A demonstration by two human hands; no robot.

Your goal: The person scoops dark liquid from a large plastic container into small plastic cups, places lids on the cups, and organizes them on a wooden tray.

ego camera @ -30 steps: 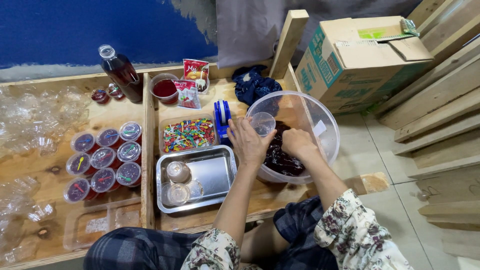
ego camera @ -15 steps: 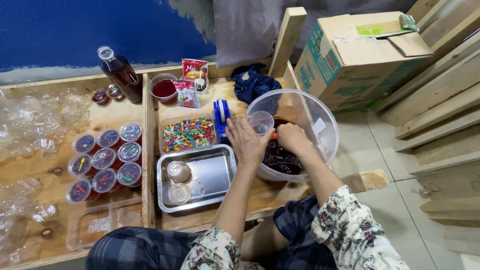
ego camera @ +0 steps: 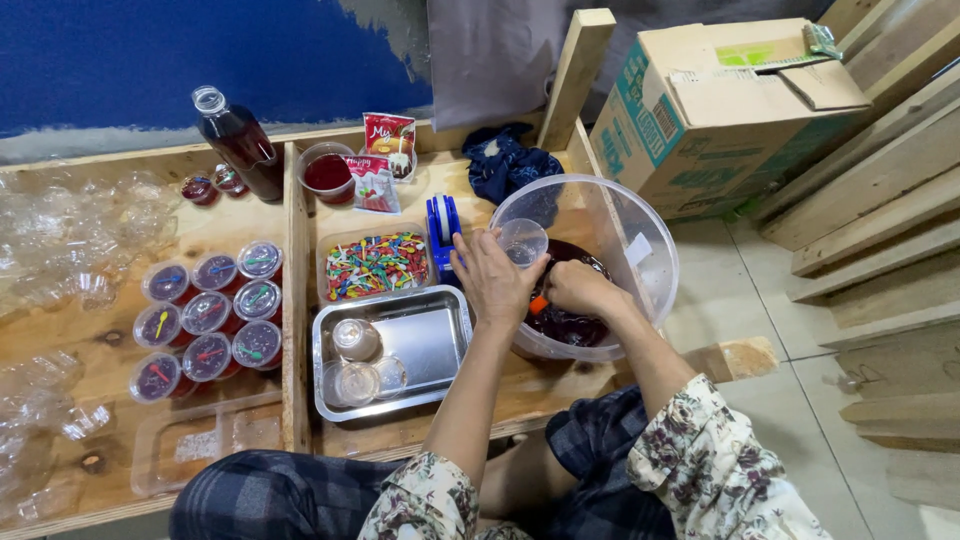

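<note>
While left hand [ego camera: 492,280] grip pinches one clear cup [ego camera: 523,240], right hand [ego camera: 578,288] grip unclear; eight sealed cups [ego camera: 208,318]

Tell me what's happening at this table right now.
A seated person holds a small clear cup in the left hand over a big clear tub of dark red jelly, while the right hand reaches into it with something orange. Nine filled, lidded cups sit in rows to the left. A steel tray holds a few more cups, beside a box of coloured spoons.
</note>
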